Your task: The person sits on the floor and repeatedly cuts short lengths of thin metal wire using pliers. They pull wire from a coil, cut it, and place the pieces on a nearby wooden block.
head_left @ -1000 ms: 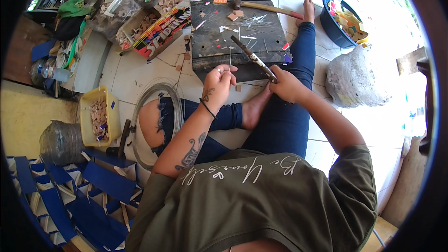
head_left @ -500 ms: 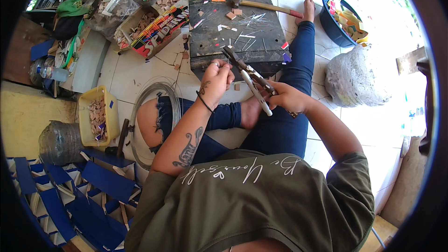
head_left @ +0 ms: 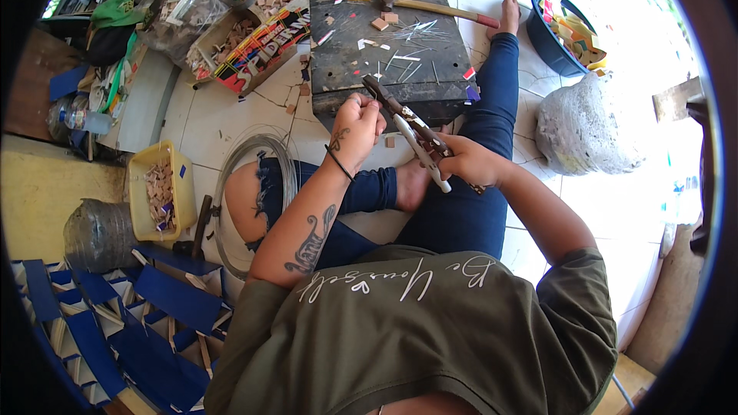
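Note:
My right hand is closed around the handles of long pliers, one handle dark and patchy, the other wrapped in white. The handles stand apart. The pliers' jaws lie at the near edge of a black wooden block. Just beside the jaws, my left hand is closed in a pinch on what looks like a thin wire, mostly hidden by the fingers. Short cut wires are scattered on the block. A coil of grey wire stands by my left knee.
A hammer and small wood pieces lie on the block. Left are a printed carton, a yellow bin of wood chips and blue-covered pieces. Right are a blue tub and a wrapped bundle. Another person sits beyond.
Both hands keep almost the same pose. My left hand and the pliers' jaws have shifted very slightly left and away from me.

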Available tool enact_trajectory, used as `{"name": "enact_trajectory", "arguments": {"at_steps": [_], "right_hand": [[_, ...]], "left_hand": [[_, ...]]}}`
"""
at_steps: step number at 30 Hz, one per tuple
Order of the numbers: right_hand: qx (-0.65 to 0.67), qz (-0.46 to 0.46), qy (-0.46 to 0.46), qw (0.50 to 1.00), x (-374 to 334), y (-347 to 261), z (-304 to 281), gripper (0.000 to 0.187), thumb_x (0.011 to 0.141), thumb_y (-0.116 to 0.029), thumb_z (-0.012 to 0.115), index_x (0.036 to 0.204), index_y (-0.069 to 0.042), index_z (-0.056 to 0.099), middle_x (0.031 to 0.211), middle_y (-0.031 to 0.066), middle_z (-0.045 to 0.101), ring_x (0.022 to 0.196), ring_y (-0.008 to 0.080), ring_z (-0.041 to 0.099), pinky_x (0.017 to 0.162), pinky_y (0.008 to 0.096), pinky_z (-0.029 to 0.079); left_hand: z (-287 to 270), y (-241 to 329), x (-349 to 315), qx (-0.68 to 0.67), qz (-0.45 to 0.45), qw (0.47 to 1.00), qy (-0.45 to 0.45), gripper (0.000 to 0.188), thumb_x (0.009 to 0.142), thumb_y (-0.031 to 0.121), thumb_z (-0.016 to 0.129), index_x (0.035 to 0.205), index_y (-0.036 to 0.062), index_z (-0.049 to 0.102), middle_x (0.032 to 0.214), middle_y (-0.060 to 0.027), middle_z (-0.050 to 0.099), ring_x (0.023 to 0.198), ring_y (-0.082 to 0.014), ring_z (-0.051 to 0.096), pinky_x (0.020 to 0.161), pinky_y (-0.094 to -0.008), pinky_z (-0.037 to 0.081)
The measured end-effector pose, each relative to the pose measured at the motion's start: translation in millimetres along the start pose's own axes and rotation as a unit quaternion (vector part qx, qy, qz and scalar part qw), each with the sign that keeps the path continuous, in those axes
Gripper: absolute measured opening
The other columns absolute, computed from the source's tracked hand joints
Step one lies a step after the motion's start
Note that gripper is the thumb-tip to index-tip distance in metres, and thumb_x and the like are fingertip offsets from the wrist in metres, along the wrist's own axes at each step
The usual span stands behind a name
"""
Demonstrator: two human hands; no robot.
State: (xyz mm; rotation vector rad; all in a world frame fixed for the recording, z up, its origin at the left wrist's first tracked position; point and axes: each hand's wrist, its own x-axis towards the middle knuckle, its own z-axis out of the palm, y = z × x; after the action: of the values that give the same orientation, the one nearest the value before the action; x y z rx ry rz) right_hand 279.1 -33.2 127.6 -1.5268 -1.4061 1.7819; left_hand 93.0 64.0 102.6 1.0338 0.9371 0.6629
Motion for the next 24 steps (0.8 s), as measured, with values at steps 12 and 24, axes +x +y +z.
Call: {"name": "enact_trajectory", "arguments": {"at_steps": [12, 24], "right_hand": [[0.008, -0.010, 0.007, 1.000, 3.3, -4.6, 4.8, 0.058, 0.068, -0.002, 0.048, 0.125, -0.001, 0.039, 0.099, 0.0090, 0.057, 0.088, 0.0159, 0.053, 0.078, 0.0258, 0.043], [0.026, -0.011, 0.017, 0.999, 13.6, 14.3, 6.3, 0.046, 0.068, -0.004, 0.051, 0.113, 0.002, 0.047, 0.089, 0.0095, 0.058, 0.082, 0.0182, 0.056, 0.077, 0.0282, 0.043]], "left_hand": [[-1.3, 1.7, -0.3, 0.004, 0.006, 1.000, 0.004, 0.012, 0.092, 0.014, 0.041, 0.091, 0.0023, 0.042, 0.055, -0.0013, 0.043, 0.041, -0.0038, 0.029, 0.038, -0.0200, 0.022], [-4.1, 1.8, 6.1, 0.036, 0.039, 0.999, 0.007, 0.012, 0.090, 0.011, 0.042, 0.088, -0.0004, 0.043, 0.054, -0.0028, 0.047, 0.042, -0.0065, 0.038, 0.039, -0.0223, 0.029]]}}
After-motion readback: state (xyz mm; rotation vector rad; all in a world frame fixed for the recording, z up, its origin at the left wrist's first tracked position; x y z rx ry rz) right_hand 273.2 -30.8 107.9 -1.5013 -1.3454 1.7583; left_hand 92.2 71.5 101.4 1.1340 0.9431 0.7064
